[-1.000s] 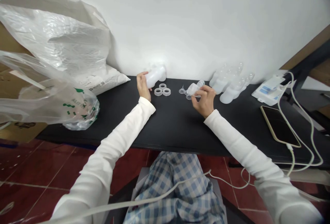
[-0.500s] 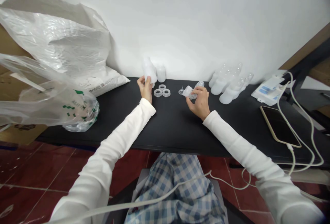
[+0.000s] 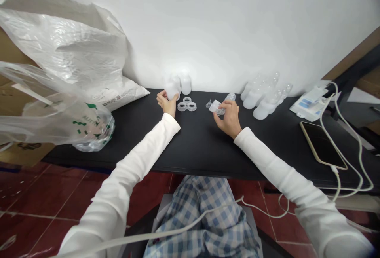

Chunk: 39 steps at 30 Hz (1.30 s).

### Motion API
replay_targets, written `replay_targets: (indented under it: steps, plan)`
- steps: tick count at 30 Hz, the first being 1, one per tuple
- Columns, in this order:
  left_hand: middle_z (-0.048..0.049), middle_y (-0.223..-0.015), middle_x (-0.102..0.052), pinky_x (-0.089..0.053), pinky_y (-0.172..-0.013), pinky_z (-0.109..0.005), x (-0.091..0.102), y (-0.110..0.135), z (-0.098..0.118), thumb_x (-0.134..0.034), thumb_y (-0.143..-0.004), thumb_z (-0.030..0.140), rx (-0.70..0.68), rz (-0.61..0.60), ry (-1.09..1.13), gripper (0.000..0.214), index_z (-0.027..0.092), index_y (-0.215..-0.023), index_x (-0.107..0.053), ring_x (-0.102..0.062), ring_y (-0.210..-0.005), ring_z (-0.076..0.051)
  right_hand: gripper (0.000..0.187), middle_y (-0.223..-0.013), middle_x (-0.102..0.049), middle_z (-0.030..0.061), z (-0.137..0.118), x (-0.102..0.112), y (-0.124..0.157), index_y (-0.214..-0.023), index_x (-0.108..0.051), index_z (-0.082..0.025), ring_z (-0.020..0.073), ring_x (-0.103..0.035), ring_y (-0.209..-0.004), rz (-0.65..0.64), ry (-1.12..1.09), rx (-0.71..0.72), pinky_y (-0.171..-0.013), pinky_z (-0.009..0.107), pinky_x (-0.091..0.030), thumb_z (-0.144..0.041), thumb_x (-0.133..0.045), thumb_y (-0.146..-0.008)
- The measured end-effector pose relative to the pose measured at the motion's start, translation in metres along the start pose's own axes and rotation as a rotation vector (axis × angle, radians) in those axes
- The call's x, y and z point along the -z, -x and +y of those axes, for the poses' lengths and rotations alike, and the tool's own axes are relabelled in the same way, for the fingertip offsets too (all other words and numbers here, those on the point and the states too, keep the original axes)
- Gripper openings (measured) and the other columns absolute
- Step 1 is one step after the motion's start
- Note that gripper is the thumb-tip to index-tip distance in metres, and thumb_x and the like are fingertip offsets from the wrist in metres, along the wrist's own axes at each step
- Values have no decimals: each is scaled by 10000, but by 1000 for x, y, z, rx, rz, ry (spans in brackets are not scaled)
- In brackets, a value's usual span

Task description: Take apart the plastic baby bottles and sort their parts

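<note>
My left hand [image 3: 167,103] is closed around a translucent white baby bottle [image 3: 172,88] near the back edge of the table. Beside it stand more white bottles [image 3: 185,84] against the wall. Three clear collar rings [image 3: 191,107] lie grouped just right of that hand. With fingers pinched, my right hand [image 3: 230,117] holds a small translucent white cup-like piece [image 3: 214,106], tilted, low over the table. A clear nipple [image 3: 208,104] rests left of this piece. Behind the right fingers lies a clear dome-shaped piece [image 3: 230,97], partly hidden.
Several bottles with nipples [image 3: 263,107] stand at the back right. Farther right are a white-and-blue box [image 3: 308,103], a phone [image 3: 323,145] and looping white cables. A white sack [image 3: 89,52] and a clear plastic bag [image 3: 89,125] take up the left side of the black table [image 3: 192,147].
My left hand has lowered the bottle and shifted slightly left, its fingers now wrapped farther round it. The right hand has barely moved, edging left with its white piece.
</note>
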State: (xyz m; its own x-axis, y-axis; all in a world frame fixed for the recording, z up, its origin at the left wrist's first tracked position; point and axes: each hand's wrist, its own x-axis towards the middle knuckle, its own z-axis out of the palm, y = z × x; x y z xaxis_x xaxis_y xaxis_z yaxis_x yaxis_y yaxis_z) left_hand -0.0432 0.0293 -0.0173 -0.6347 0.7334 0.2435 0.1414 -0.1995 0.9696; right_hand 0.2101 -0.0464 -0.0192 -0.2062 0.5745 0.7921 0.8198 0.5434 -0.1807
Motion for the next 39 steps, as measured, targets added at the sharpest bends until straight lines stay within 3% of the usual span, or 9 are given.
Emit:
replay_targets:
  steps: [8,13,18,25,30,32,34,37,39]
  plan:
    - [-60,-1224,-501,-303,-1157,-499,1,-3,-8,-806,-600,104,108,-59,-169,562,252,-997,-436,-469,-1302,-294,201,-1113,-566,149,-1,2,-1,-1064,-512,-201,305,-575,-1029,-50,-22,4,-883,516,-469,-316,-559,-905]
    - [-57,-1118,-516,-320,-1163,-426,3,-8,-14,-806,-625,105,74,-123,-136,537,236,-931,-385,-526,-1231,-247,208,-1116,-574,159,-2,2,-2,-1071,-514,-193,316,-580,-1044,-86,-32,-5,-876,522,-476,-308,-558,-903]
    - [-87,-1086,-489,-410,-1080,-373,1,-7,-11,-803,-615,75,39,-113,-199,547,237,-879,-352,-491,-1219,-255,207,-1121,-573,159,-2,1,-1,-1077,-511,-191,315,-577,-1077,-88,-13,13,-878,502,-476,-297,-559,-906]
    - [-84,-1031,-538,-421,-1086,-334,1,-2,-4,-641,-801,101,37,-212,-290,134,173,-889,-571,-595,-1023,-192,214,-1138,-561,158,1,-1,0,-1095,-502,-189,321,-558,-1088,-114,-35,32,-888,475,-439,-286,-557,-912]
    - [-118,-1138,-563,-390,-1125,-364,-1,4,-1,-582,-828,62,31,-249,-342,170,160,-939,-666,-611,-1052,-214,231,-1134,-570,156,0,0,1,-1121,-502,-183,308,-568,-1081,-119,-1,72,-863,416,-425,-268,-563,-915]
    - [-114,-1141,-580,-363,-1137,-409,0,9,1,-574,-841,64,-49,-235,-377,194,177,-965,-673,-582,-1120,-243,253,-1139,-582,154,-1,0,0,-1143,-506,-183,305,-573,-1085,-126,9,81,-862,403,-423,-274,-572,-917]
    - [-99,-1109,-605,-375,-1105,-417,2,16,5,-559,-874,93,-213,-260,-345,178,197,-968,-669,-570,-1118,-243,276,-1150,-596,153,-3,1,0,-1164,-509,-181,302,-580,-1086,-136,2,80,-868,397,-420,-299,-580,-925]
    - [-81,-1045,-645,-451,-947,-349,3,32,13,-507,-972,242,-467,-501,-160,166,209,-939,-666,-601,-995,-201,317,-1130,-628,145,-4,0,0,-1190,-513,-176,295,-601,-1052,-155,-21,62,-870,395,-415,-374,-576,-949]
    - [-72,-1004,-664,-462,-865,-325,2,45,18,-469,-1007,381,-530,-721,-44,279,213,-916,-673,-619,-961,-189,349,-1093,-651,136,-4,-1,0,-1204,-517,-174,290,-617,-1019,-162,-39,37,-871,399,-415,-428,-556,-968]
